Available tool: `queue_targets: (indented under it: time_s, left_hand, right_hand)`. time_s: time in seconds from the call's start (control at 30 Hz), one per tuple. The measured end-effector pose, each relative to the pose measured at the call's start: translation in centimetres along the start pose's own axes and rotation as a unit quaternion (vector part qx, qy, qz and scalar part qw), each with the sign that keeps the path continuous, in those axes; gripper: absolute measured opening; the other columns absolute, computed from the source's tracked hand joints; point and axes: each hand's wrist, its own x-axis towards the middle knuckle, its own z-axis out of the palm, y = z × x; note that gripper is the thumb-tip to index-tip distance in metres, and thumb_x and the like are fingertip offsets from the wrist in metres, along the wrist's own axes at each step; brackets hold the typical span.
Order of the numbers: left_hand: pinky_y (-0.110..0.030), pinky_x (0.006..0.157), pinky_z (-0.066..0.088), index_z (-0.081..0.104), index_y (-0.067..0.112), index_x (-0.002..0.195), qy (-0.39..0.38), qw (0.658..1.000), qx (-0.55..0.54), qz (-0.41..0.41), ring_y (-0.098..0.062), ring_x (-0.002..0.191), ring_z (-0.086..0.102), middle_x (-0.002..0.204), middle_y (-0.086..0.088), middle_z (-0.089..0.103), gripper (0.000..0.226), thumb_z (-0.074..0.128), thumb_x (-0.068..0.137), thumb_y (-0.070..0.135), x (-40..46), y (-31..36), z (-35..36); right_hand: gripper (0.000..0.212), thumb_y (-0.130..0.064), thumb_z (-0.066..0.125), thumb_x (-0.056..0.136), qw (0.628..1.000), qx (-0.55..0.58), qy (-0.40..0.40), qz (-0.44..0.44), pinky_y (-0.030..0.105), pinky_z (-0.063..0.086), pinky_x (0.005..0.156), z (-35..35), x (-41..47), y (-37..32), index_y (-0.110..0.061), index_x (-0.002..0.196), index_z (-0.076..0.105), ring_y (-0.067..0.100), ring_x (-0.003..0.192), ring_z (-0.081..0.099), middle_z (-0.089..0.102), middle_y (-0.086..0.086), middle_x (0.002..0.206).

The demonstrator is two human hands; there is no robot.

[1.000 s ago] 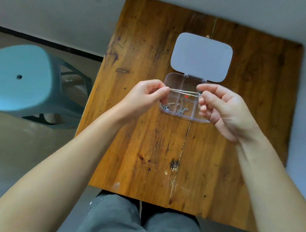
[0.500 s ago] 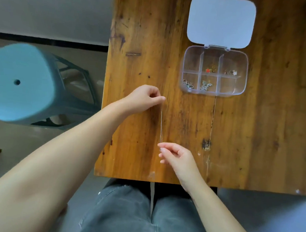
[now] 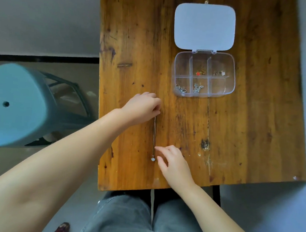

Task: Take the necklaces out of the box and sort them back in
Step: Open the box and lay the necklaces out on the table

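A clear plastic box (image 3: 231,70) with several compartments lies open on the wooden table (image 3: 255,122), its pale lid (image 3: 204,26) folded back. Several small necklaces sit in it, one with a red charm (image 3: 198,73). A thin silver necklace (image 3: 154,134) is stretched straight on the table left of the box, its small pale pendant (image 3: 153,159) at the near end. My left hand (image 3: 143,107) pinches the chain's far end. My right hand (image 3: 174,163) hovers just right of the pendant, fingers apart, holding nothing.
A teal plastic stool (image 3: 15,105) stands on the floor to the left of the table. The table's near edge (image 3: 162,187) is above my knees in grey jeans (image 3: 124,220). A long crack (image 3: 208,122) runs down the tabletop below the box.
The necklace was lifted out over the box, carried to the left front of the table and laid straight. My right hand has let go of its near end.
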Motion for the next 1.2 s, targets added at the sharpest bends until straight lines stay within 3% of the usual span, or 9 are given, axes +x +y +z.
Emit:
queue_targets:
  time_s: [0.2,0.33,0.47,0.67,0.87,0.93,1.03,1.13,1.2]
  left_hand:
    - [-0.031,0.066,0.040,0.045,0.014,0.127,0.139,0.990,-0.028,-0.007,-0.027,0.099,0.055,0.109,-0.011,0.059,0.040,0.057,0.090,0.021,3.7,2.1,-2.0]
    - [-0.030,0.063,0.040,0.059,0.011,0.111,0.133,0.991,-0.004,-0.009,-0.026,0.094,0.054,0.103,-0.010,0.058,0.024,0.058,0.090,0.023,5.0,3.1,-1.7]
    - [-0.030,0.058,0.032,0.065,0.010,0.099,0.166,0.986,-0.003,-0.014,-0.026,0.087,0.054,0.093,-0.009,0.059,0.015,0.060,0.088,0.020,5.0,3.1,-1.4]
    - [-0.029,0.059,0.036,0.065,0.012,0.099,0.175,0.984,-0.009,-0.031,-0.026,0.088,0.054,0.092,-0.009,0.062,0.016,0.058,0.090,0.022,4.9,3.5,-1.0]
    - [-0.032,0.066,0.040,0.060,0.013,0.111,0.150,0.984,0.011,-0.097,-0.027,0.099,0.052,0.106,-0.011,0.059,0.022,0.054,0.092,0.022,4.7,4.7,-1.4]
    - [-0.032,0.075,0.043,0.050,0.014,0.127,0.176,0.979,-0.010,-0.100,-0.028,0.111,0.048,0.122,-0.012,0.053,0.037,0.057,0.090,0.019,4.6,5.9,-1.8]
    - [-0.030,0.103,0.036,0.036,0.017,0.139,0.178,0.966,-0.185,-0.044,-0.019,0.131,0.039,0.144,-0.005,0.042,0.057,0.061,0.088,0.026,4.6,8.7,-2.7]
    - [-0.028,0.085,0.046,0.062,0.014,0.111,0.137,0.939,-0.313,-0.047,-0.012,0.099,0.059,0.111,-0.003,0.066,0.024,0.056,0.092,0.026,4.1,11.1,-2.3]
    - [-0.031,0.070,0.046,0.067,0.012,0.091,0.127,0.934,-0.327,-0.074,-0.016,0.077,0.060,0.087,-0.004,0.070,0.021,0.051,0.095,0.025,3.3,11.5,-1.1]
  right_hand:
    - [0.026,-0.008,0.049,0.093,0.977,-0.014,0.211,-0.015,0.023,0.040,0.090,-12.4,10.6,0.2,-0.010,0.113,0.065,0.022,0.107,0.057,0.062,0.009,0.113]
    - [0.039,-0.007,0.040,0.096,0.975,-0.202,0.088,0.004,0.043,0.041,0.105,-17.8,18.1,1.2,-0.015,0.133,0.051,0.032,0.125,0.048,0.051,0.014,0.137]
    - [0.045,-0.003,0.047,0.091,0.923,-0.382,-0.027,-0.043,0.051,0.044,0.097,-19.0,20.7,1.7,-0.013,0.135,0.047,0.038,0.119,0.048,0.047,0.018,0.135]
    - [0.028,-0.015,0.050,0.091,0.922,-0.373,-0.085,-0.059,0.048,0.050,0.087,-19.3,20.9,1.8,-0.008,0.118,0.055,0.033,0.100,0.057,0.058,0.016,0.114]
    - [0.014,-0.019,0.058,0.092,0.962,-0.243,-0.012,-0.125,0.029,0.046,0.078,-20.9,19.7,1.4,-0.014,0.105,0.062,0.022,0.091,0.059,0.065,0.008,0.105]
    - [0.010,-0.024,0.060,0.091,0.982,-0.127,0.032,-0.137,0.021,0.045,0.073,-21.7,17.8,0.7,-0.020,0.099,0.065,0.013,0.082,0.058,0.065,0.000,0.093]
    - [0.006,-0.022,0.061,0.090,0.980,0.125,-0.004,-0.156,0.017,0.051,0.066,-22.8,13.6,-0.4,-0.023,0.093,0.066,0.005,0.069,0.061,0.066,-0.007,0.076]
    - [0.009,-0.016,0.059,0.091,0.943,0.293,-0.032,-0.152,0.016,0.049,0.059,-23.4,9.6,-0.1,-0.022,0.094,0.066,0.006,0.066,0.063,0.069,-0.006,0.072]
    - [0.011,-0.012,0.058,0.090,0.920,0.371,-0.030,-0.122,0.016,0.048,0.057,-23.1,7.4,1.0,-0.020,0.095,0.065,0.007,0.066,0.063,0.070,-0.005,0.073]
